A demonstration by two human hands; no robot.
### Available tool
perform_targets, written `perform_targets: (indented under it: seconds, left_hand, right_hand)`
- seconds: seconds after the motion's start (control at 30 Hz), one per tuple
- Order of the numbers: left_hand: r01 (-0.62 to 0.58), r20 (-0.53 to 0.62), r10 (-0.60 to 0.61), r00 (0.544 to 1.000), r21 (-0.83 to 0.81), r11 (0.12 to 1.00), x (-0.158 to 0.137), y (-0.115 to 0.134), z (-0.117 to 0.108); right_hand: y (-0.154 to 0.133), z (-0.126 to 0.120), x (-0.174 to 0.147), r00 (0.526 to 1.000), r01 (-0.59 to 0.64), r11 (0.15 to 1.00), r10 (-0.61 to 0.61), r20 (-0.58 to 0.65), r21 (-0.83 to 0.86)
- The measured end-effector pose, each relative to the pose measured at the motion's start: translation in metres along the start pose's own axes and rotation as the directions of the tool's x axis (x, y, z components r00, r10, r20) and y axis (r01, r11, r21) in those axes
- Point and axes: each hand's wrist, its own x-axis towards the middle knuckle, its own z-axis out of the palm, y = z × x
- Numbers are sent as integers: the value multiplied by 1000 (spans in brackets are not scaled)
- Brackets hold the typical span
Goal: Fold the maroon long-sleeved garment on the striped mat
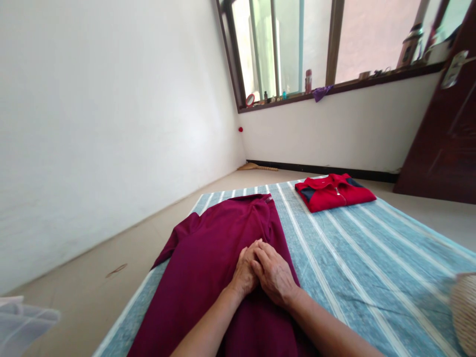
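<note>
A maroon garment (197, 277) with long sleeves lies spread over the left part of the bed, and its near end runs out of the bottom of the view. Over it, my two hands are clasped together. My right hand (275, 272) lies across the fingers of my left hand (245, 270), its own fingers curled over them. Most of the left fingers are hidden beneath. Both hands look closed, and no garment fabric shows between them. Farther off to the right rests a folded red top (330, 196) with dark blue shoulders and a zip at the collar.
A blue striped sheet (334, 267) covers the bed. White walls stand left and ahead, with bottles and a thermos (409, 47) along the windowsill. A brown door (439, 134) is at right, a broom (256, 166) on the floor, and a woven object (464, 310) at the right edge.
</note>
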Motion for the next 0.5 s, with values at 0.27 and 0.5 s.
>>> perform_targets:
  seconds: [0.27,0.5]
  left_hand:
    - [-92,-142,49,989,-315,945,8,-26,19]
    - [-91,-175,37,984,-315,945,5,-22,16]
  right_hand:
    - [4,2,-2,1000,5,1000,-5,6,3]
    - [5,3,-3,1000,8,1000,-8,10,-21]
